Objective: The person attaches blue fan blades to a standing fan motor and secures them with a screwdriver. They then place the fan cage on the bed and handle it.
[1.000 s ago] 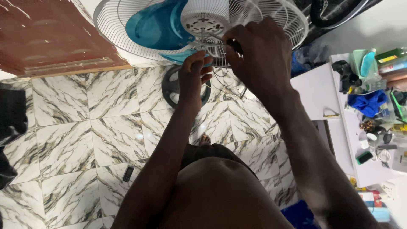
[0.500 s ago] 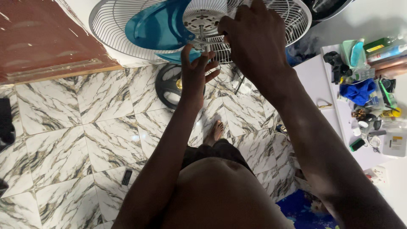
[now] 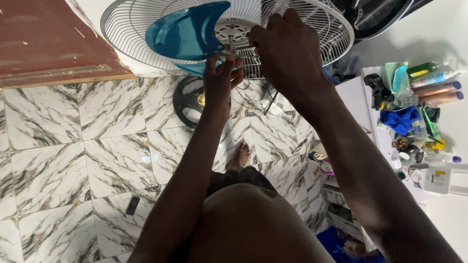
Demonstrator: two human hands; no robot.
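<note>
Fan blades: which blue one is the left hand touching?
The lower blade, the small paler piece right at the left hand. The big darker blade sits above it, apart from the fingers.

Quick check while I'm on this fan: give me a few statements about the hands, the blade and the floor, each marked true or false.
1. The left hand touches the blue fan blade at its lower edge. True.
2. The front grille covers the blade. False: only the white rear grille is behind it; the blade is exposed.
3. The right hand is up at the fan's hub. True.
4. The floor is plain grey carpet. False: it is marble-patterned tile.
5. A small dark remote lies on the floor. True.
</note>
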